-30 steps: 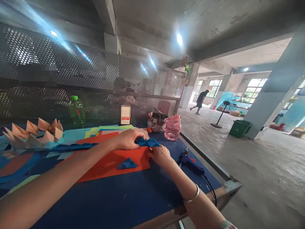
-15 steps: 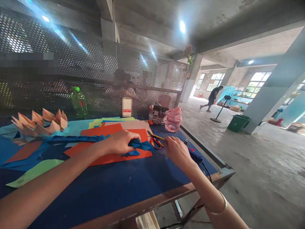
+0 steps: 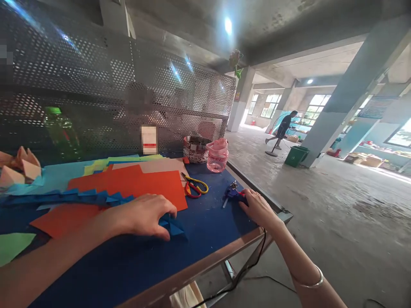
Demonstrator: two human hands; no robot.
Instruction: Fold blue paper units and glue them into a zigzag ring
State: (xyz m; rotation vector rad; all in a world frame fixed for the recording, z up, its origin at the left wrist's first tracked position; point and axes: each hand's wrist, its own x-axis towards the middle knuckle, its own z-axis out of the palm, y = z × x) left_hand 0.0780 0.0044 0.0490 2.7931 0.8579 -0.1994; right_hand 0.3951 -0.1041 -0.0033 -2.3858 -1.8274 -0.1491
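Observation:
My left hand (image 3: pixel 146 216) rests on the blue table top (image 3: pixel 208 214), fingers curled over a folded blue paper piece (image 3: pixel 171 226) that sticks out under the fingertips. At the table's right edge my right hand (image 3: pixel 258 209) closes around the handle of a blue glue gun (image 3: pixel 233 194), whose black cord (image 3: pixel 250 265) drops below the table. A chain of folded blue paper triangles (image 3: pixel 80 197) lies across the orange sheets (image 3: pixel 128 184) to the left.
Yellow and red scissors (image 3: pixel 195 187) lie beside the orange sheets. A pink cup (image 3: pixel 217 155), a woven basket (image 3: pixel 195 149) and a green bottle (image 3: pixel 61 132) stand before the perforated metal screen (image 3: pixel 128 94). Peach folded paper shapes (image 3: pixel 19 164) sit far left. A person (image 3: pixel 284 128) walks far off.
The view swung left and down. My right hand left the blue paper and moved right onto the glue gun. My left hand lowered the blue piece onto the table.

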